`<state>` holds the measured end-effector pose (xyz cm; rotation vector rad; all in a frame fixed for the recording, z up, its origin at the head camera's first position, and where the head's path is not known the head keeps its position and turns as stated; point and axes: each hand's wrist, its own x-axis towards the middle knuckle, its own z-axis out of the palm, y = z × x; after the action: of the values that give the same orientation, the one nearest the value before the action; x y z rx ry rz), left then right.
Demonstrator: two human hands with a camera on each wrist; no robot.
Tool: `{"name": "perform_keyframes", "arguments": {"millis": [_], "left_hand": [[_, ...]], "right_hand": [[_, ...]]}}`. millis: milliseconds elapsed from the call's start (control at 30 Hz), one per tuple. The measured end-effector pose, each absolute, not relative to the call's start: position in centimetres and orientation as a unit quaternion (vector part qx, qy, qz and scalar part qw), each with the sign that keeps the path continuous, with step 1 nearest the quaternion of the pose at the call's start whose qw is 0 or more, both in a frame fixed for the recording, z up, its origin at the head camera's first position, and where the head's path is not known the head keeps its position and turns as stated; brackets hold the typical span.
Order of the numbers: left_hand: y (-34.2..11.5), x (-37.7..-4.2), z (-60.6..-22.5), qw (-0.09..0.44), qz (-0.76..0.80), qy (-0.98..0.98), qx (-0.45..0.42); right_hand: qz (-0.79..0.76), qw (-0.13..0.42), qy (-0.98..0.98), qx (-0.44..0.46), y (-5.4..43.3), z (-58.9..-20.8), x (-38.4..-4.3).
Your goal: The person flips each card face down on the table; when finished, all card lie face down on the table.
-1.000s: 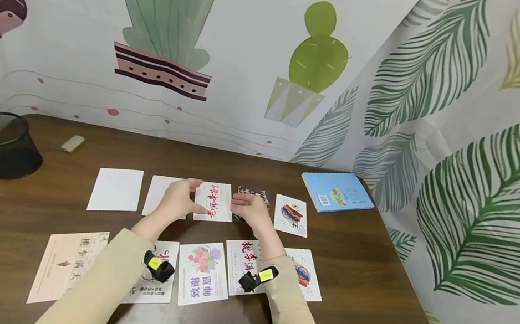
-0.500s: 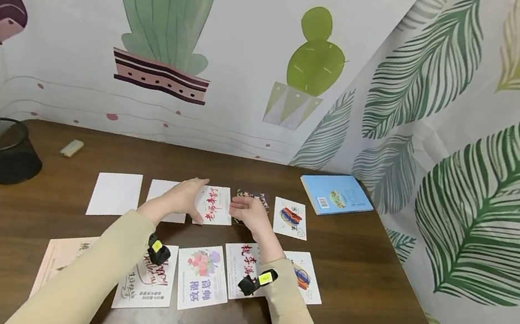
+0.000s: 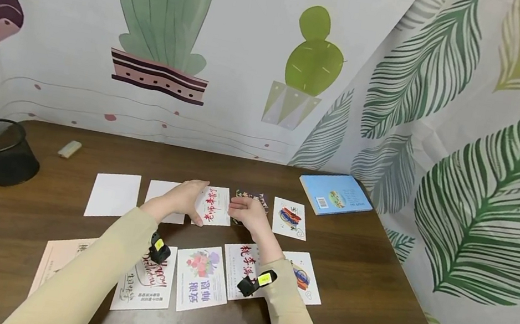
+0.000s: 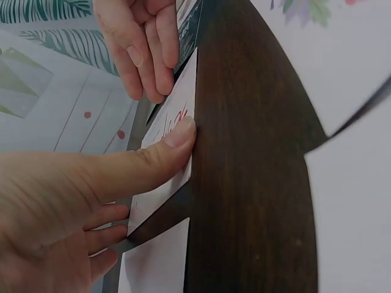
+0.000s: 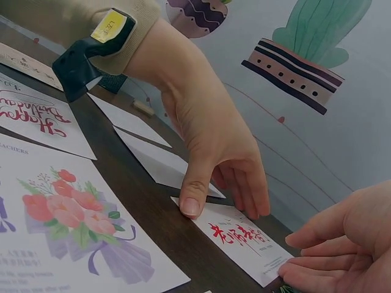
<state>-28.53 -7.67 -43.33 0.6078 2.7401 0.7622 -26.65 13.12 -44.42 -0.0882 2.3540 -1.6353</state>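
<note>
A white card with red handwritten characters (image 3: 214, 205) lies in the middle of the back row. My left hand (image 3: 180, 197) spans its left side, thumb at the near left corner and fingers by the far one. In the right wrist view, the left thumb (image 5: 193, 204) rests at the card's edge. From the other side, my right hand (image 3: 250, 215) holds its extended fingertips at the card's right edge. Beneath the right hand a dark patterned card (image 3: 262, 198) is partly covered. Left of the red-lettered card, a blank white card (image 3: 158, 188) sits partly behind my left hand.
Another blank card (image 3: 112, 195) and a colourful card (image 3: 289, 218) end the back row. Several greeting cards, including a flower card (image 3: 201, 279), form the front row. A black mesh bin (image 3: 3, 160), an eraser-like block (image 3: 69, 149) and a blue book (image 3: 335, 196) stand farther back.
My left forearm has swung outward to the left, uncovering more of the birthday card; the left thumb has moved nearer to the card's near corner. The right hand stays almost still.
</note>
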Motion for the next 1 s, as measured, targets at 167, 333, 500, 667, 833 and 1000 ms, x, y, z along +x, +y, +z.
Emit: {"name": "perform_keyframes", "arguments": {"millis": [167,333,500,667,833,1000], "left_hand": [[-7.75,-28.73,-43.27,0.110,0.240,0.943,0.203],[-7.81,-28.89,-43.28,0.101,0.230,0.945,0.207],[-7.78,-28.83,-43.56,0.088,0.241,0.942,0.215],[-7.75,-28.51,-43.73,0.059,0.260,0.937,0.226],[-7.79,-28.20,-43.75,0.039,0.282,0.929,0.235],[-7.78,-27.95,-43.83,0.024,0.306,0.923,0.231]], "right_hand": [[-0.564,0.136,0.814,-0.029,13.07,-44.28,-26.63],[-0.564,0.134,0.814,-0.028,13.09,-44.17,-26.60],[-0.580,0.123,0.804,-0.036,13.17,-44.31,-26.69],[-0.592,0.095,0.799,-0.044,13.30,-44.51,-26.95],[-0.616,0.107,0.779,-0.054,13.37,-44.69,-27.18],[-0.636,0.107,0.762,-0.061,13.57,-44.95,-27.28]]}}
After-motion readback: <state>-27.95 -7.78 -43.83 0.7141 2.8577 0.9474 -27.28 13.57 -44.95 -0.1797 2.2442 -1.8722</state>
